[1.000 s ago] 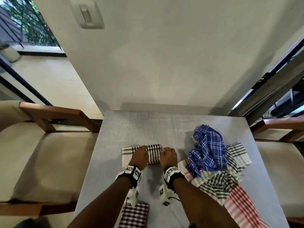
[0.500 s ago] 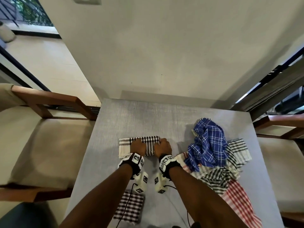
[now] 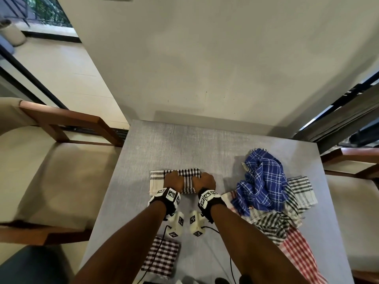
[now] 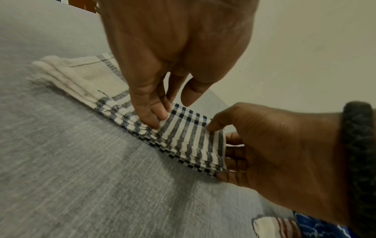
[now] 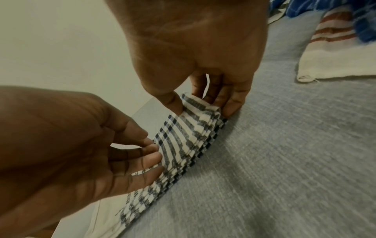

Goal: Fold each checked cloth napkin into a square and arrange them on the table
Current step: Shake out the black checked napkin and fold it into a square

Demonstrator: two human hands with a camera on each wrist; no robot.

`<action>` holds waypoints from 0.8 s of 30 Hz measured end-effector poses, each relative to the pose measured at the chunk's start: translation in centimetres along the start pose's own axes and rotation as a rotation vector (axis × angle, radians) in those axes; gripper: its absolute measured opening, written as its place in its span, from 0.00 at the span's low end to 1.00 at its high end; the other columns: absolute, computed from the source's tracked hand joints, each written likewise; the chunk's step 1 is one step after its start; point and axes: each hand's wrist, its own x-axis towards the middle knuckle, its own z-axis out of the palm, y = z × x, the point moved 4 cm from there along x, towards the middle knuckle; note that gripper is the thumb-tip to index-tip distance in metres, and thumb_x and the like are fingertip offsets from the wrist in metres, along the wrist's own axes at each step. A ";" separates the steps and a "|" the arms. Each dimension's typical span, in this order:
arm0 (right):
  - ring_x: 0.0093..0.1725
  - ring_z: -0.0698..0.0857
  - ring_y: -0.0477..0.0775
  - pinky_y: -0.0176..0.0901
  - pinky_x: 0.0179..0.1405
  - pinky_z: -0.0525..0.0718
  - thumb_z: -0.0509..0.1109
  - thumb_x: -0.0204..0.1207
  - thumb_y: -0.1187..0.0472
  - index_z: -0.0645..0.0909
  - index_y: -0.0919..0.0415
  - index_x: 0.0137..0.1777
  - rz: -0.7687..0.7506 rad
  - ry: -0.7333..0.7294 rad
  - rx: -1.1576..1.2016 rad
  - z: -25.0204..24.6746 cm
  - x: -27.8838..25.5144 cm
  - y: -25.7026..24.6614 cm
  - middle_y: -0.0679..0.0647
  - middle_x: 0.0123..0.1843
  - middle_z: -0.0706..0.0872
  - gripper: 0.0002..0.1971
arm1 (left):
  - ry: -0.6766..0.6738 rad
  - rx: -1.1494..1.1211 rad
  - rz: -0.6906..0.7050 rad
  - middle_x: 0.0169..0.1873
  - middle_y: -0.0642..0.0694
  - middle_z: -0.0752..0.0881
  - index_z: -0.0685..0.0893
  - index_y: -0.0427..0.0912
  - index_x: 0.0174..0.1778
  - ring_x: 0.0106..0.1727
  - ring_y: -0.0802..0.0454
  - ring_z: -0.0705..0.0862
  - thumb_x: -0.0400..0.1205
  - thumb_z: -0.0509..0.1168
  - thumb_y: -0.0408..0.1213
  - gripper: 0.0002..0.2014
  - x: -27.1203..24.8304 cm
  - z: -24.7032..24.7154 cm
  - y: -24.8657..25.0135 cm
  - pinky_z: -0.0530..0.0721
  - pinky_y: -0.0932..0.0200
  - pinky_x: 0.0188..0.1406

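Note:
A black-and-white checked napkin (image 3: 188,175), folded into a short strip, lies mid-table. My left hand (image 3: 174,180) presses straight fingers (image 4: 151,118) down on its middle, thumb lifted clear. My right hand (image 3: 204,181) pinches the strip's right end (image 4: 215,145), thumb on top and fingers beneath, and holds that end raised off the table (image 5: 193,128). A folded brown checked napkin (image 3: 162,256) lies near the front edge below my left forearm. Unfolded napkins are heaped at the right: blue (image 3: 262,181), dark-striped (image 3: 272,224), red (image 3: 297,251).
The grey table (image 3: 205,144) butts against a pale wall at the back. Wooden-armed chairs stand at its left (image 3: 67,124) and right (image 3: 352,160). Thin cables (image 3: 230,263) trail from the wrist cameras over the table front.
My right hand has slid a little left onto the napkin's right end. The left hand has stayed on the middle. The head view has shifted.

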 end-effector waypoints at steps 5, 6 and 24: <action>0.62 0.85 0.61 0.47 0.60 0.81 0.67 0.80 0.53 0.82 0.58 0.69 -0.029 -0.051 0.089 -0.7 -0.1 -0.5 0.57 0.64 0.87 0.19 | 0.014 -0.015 0.018 0.58 0.30 0.85 0.83 0.27 0.57 0.60 0.35 0.82 0.84 0.57 0.31 0.14 0.5 0.2 -0.5 0.78 0.46 0.61; 0.62 0.85 0.61 0.47 0.61 0.82 0.67 0.80 0.54 0.82 0.58 0.68 -0.038 -0.056 0.092 -0.7 -0.1 -0.4 0.57 0.63 0.87 0.19 | 0.019 -0.011 0.033 0.57 0.30 0.85 0.83 0.27 0.56 0.59 0.35 0.82 0.84 0.57 0.31 0.14 0.5 0.2 -0.5 0.79 0.46 0.60; 0.57 0.86 0.60 0.48 0.58 0.83 0.71 0.72 0.56 0.83 0.57 0.61 -0.325 0.009 0.049 1.2 -5.5 -6.7 0.58 0.54 0.89 0.17 | -0.138 -0.550 -0.094 0.55 0.35 0.88 0.85 0.30 0.60 0.52 0.42 0.88 0.80 0.67 0.36 0.16 2.9 -5.7 -6.2 0.84 0.51 0.59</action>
